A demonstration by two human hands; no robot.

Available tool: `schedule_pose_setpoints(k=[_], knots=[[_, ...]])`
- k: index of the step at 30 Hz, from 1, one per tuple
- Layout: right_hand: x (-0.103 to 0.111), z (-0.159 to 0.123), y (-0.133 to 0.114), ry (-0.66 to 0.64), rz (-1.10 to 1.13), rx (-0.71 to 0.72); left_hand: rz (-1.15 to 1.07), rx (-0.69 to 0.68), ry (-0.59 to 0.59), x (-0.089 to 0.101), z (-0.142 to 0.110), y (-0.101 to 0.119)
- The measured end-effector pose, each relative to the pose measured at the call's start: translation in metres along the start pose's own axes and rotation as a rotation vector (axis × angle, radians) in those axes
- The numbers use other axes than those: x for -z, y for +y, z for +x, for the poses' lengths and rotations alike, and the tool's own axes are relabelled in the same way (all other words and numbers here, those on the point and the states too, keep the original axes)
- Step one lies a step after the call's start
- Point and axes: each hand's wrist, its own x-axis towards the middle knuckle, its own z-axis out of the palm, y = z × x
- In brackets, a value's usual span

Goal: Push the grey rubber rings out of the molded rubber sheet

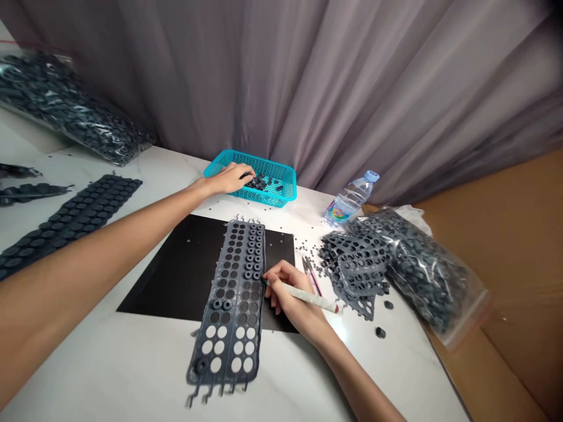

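My left hand (235, 177) reaches into the turquoise mesh basket (288, 193), its fingers curled down at a heap of small black rubber pieces (257, 182). What the fingertips hold is hidden. In my right hand (294, 293) is a white pen-shaped tool (310, 298) with a reddish rear end, its dark tip by the right edge of a perforated black rubber sheet (231, 319). Round ring-shaped pieces fill the upper right columns of that sheet. A pair sits in its left middle and one at the lower left; other holes show through. Beneath its upper part is a black mat (162, 281).
Two clear bags of black pieces lie at the back left (88, 111) and right (426, 269). A water bottle (347, 202), perforated rubber scraps (363, 266) and small snips (311, 274) are on the right. Another studded black strip (83, 214) lies left, and cardboard (505, 264) borders the table.
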Motion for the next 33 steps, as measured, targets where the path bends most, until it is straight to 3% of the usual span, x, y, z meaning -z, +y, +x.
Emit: schedule_pose_setpoints(k=[7,10,13,14,16,19,23,33], knots=[[0.001,0.0,0.001,-0.008,-0.012,-0.006,0.132,-0.112,-0.034,-0.008,-0.044,-0.001],[0.001,0.0,-0.001,-0.003,-0.009,-0.014,0.176,-0.143,0.082,-0.007,-0.065,0.016],[0.002,0.001,0.001,0.002,0.013,-0.014,0.149,-0.254,0.168,-0.009,-0.097,0.049],[0.003,0.002,0.002,0.006,0.026,-0.011,0.098,-0.287,0.121,-0.011,-0.11,0.061],[0.004,0.005,0.004,0.024,0.039,-0.001,-0.026,-0.294,-0.088,-0.017,-0.139,0.084],[0.005,0.008,0.005,0.051,0.03,0.014,-0.098,-0.256,-0.283,-0.028,-0.178,0.103],[0.007,0.008,0.001,0.019,0.003,0.015,-0.154,-0.173,-0.345,-0.04,-0.201,0.104],[0.006,-0.002,-0.004,0.011,-0.104,0.022,-0.285,-0.008,-0.457,-0.04,-0.203,0.096]])
